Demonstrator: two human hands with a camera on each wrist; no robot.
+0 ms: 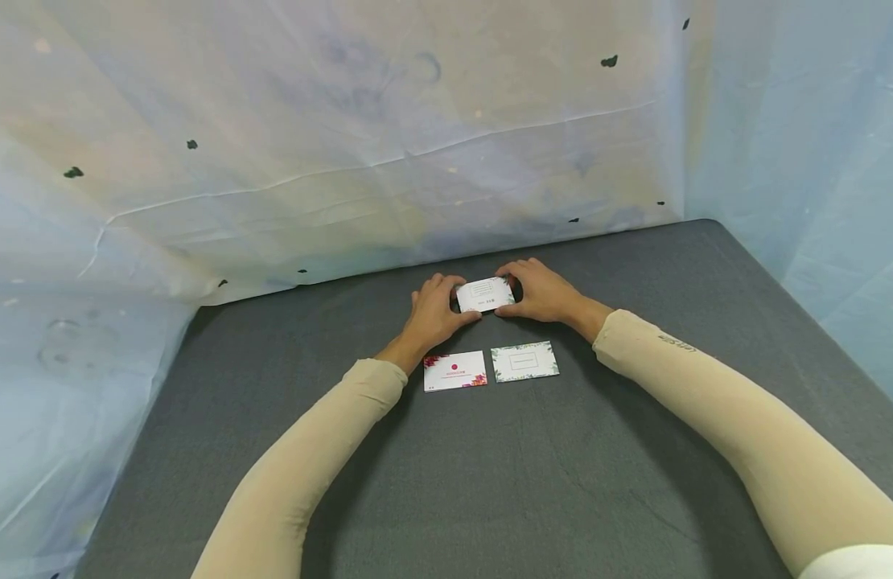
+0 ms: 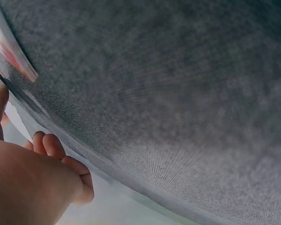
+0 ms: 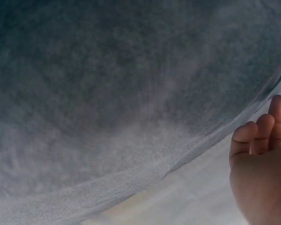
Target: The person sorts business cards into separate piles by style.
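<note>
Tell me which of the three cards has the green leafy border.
The right-hand card of the two lying flat on the grey mat. Its neighbour, the left card, has red flowers; the third card is held between both hands.

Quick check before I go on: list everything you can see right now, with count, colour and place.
Card stack: one, white, far centre of the table, held between both hands.
Red-flowered card: one, white with red corners, flat on the table nearer the person, left of the pair.
Green-leafed card: one, white with green border, flat beside it on the right, apart.
Table: one, dark grey cloth.
Backdrop sheet: pale blue-white, behind and at the sides.
Sleeves: two, beige.
Left hand: fingers grip the stack's left end.
Right hand: fingers grip its right end.
</note>
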